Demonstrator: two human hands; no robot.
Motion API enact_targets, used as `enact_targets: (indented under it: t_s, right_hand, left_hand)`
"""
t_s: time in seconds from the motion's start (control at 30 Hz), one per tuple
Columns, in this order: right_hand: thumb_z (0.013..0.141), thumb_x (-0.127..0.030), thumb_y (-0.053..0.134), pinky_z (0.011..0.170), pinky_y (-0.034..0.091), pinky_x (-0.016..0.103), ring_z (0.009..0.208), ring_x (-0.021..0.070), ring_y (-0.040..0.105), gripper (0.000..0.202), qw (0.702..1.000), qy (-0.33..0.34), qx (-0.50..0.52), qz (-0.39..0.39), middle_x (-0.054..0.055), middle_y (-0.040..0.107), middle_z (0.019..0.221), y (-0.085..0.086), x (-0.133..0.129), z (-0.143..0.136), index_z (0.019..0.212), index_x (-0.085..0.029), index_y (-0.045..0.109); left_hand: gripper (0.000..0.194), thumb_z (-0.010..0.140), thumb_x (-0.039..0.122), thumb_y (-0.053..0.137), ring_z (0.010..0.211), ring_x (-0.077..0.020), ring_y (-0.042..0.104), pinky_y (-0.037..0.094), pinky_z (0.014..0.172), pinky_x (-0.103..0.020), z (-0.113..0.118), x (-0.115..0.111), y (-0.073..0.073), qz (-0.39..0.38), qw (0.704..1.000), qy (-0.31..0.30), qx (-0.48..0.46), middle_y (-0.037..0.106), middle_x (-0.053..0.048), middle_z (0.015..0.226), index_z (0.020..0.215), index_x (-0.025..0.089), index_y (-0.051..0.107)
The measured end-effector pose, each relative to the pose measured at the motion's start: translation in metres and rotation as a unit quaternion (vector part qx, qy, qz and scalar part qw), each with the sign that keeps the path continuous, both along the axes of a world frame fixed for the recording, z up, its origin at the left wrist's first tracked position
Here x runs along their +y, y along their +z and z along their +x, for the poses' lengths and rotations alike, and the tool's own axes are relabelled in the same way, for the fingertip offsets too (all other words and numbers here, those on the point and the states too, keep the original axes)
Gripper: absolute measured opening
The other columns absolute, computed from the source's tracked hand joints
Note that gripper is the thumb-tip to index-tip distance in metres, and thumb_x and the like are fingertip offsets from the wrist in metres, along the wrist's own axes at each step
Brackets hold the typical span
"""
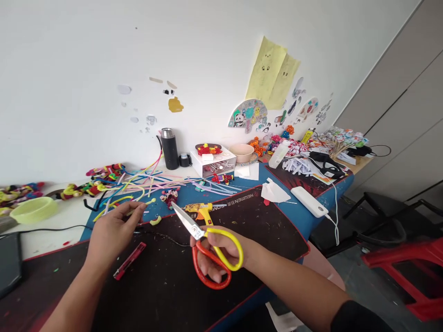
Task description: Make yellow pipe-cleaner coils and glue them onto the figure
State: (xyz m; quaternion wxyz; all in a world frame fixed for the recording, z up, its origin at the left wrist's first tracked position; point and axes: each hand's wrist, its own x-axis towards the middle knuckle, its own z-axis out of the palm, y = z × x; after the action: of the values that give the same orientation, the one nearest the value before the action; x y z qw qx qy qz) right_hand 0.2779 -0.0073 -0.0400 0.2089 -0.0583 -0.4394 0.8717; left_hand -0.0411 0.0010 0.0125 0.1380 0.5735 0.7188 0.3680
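My right hand [216,265] grips a pair of scissors [188,222] by its one yellow and one red loop handle. The scissor blades point up and left, closed together. Over the left part of the dark mat, my left hand [116,229] pinches a thin pale-yellow fuzzy stem [151,201] whose short bent end sticks out past the fingertips. A curled yellow-green piece [155,221] lies just beyond that hand. Behind the blade tips sits a small dark-red and pink fuzzy figure [169,197]. A yellow glue gun [204,210] rests on the mat, partly behind the scissors.
A red-pink cutter-like tool [130,261] lies on the mat [155,295]. Loose coloured stems [145,180] spread along the back. A black thermos [169,150], a white box [214,161] and a green bowl [33,210] stand behind. At right is a white power bank [309,202] with a cable.
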Motion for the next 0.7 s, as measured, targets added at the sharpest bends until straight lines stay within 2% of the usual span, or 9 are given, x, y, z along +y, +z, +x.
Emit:
enact_targets:
  t_s: [0.1, 0.2, 0.3, 0.37, 0.5, 0.6, 0.7]
  right_hand:
    - [0.101, -0.073, 0.075, 0.052, 0.054, 0.023, 0.061, 0.0202, 0.078, 0.065, 0.999, 0.015, -0.025, 0.019, 0.010, 0.082, 0.090, -0.002, 0.009, -0.025, 0.130, -0.017, 0.062]
    - [0.093, -0.077, 0.082, 0.064, 0.063, 0.030, 0.071, 0.0254, 0.084, 0.071, 0.997, 0.031, -0.063, 0.030, 0.011, 0.083, 0.095, 0.000, 0.018, -0.046, 0.127, -0.020, 0.059]
    - [0.089, -0.076, 0.086, 0.072, 0.064, 0.032, 0.074, 0.0250, 0.084, 0.074, 0.994, 0.022, -0.102, 0.029, 0.011, 0.083, 0.097, 0.003, 0.026, -0.061, 0.130, -0.020, 0.059]
    - [0.082, -0.078, 0.091, 0.074, 0.064, 0.034, 0.074, 0.0247, 0.084, 0.081, 0.992, 0.020, -0.120, 0.023, 0.011, 0.083, 0.097, 0.006, 0.028, -0.069, 0.130, -0.020, 0.059]
    - [0.073, -0.081, 0.095, 0.079, 0.064, 0.035, 0.079, 0.0266, 0.085, 0.092, 0.991, 0.044, -0.126, 0.004, 0.011, 0.083, 0.099, 0.010, 0.026, -0.075, 0.132, -0.020, 0.061]
    - [0.075, -0.084, 0.092, 0.076, 0.064, 0.033, 0.077, 0.0255, 0.085, 0.091, 0.989, 0.054, -0.136, 0.012, 0.010, 0.082, 0.097, 0.015, 0.023, -0.076, 0.132, -0.019, 0.064]
    - [0.081, -0.084, 0.087, 0.061, 0.062, 0.028, 0.060, 0.0199, 0.079, 0.083, 0.984, 0.010, -0.172, 0.044, 0.006, 0.081, 0.091, 0.017, 0.020, -0.078, 0.127, -0.018, 0.066]
  left_hand:
    - [0.040, 0.089, 0.062, 0.058, 0.066, -0.0223, 0.069, 0.043, 0.062, -0.030, 0.000, -0.002, 0.002, 0.015, 0.999, 0.028, 0.008, 0.077, 0.000, 0.070, 0.090, 0.027, 0.077]
    - [0.039, 0.089, 0.061, 0.060, 0.068, -0.0225, 0.068, 0.043, 0.064, -0.030, 0.000, -0.005, 0.005, 0.028, 0.998, 0.052, 0.017, 0.078, -0.002, 0.074, 0.093, 0.026, 0.078]
    - [0.037, 0.088, 0.059, 0.061, 0.068, -0.0223, 0.068, 0.043, 0.065, -0.030, 0.000, -0.008, 0.007, 0.039, 0.997, 0.067, 0.026, 0.078, -0.002, 0.074, 0.091, 0.027, 0.078]
    - [0.036, 0.088, 0.058, 0.060, 0.069, -0.0225, 0.068, 0.043, 0.065, -0.031, 0.000, -0.010, 0.008, 0.047, 0.995, 0.078, 0.031, 0.078, -0.002, 0.075, 0.090, 0.027, 0.077]
    - [0.034, 0.087, 0.056, 0.059, 0.069, -0.0228, 0.069, 0.043, 0.066, -0.031, 0.000, -0.012, 0.009, 0.060, 0.993, 0.094, 0.040, 0.078, -0.003, 0.074, 0.088, 0.027, 0.076]
    - [0.032, 0.087, 0.055, 0.059, 0.071, -0.0230, 0.071, 0.042, 0.066, -0.030, -0.001, -0.012, 0.009, 0.065, 0.992, 0.094, 0.048, 0.079, -0.003, 0.075, 0.087, 0.027, 0.076]
    - [0.030, 0.087, 0.053, 0.061, 0.071, -0.0236, 0.071, 0.042, 0.065, -0.031, -0.001, -0.012, 0.008, 0.067, 0.992, 0.092, 0.058, 0.078, -0.003, 0.073, 0.086, 0.028, 0.075]
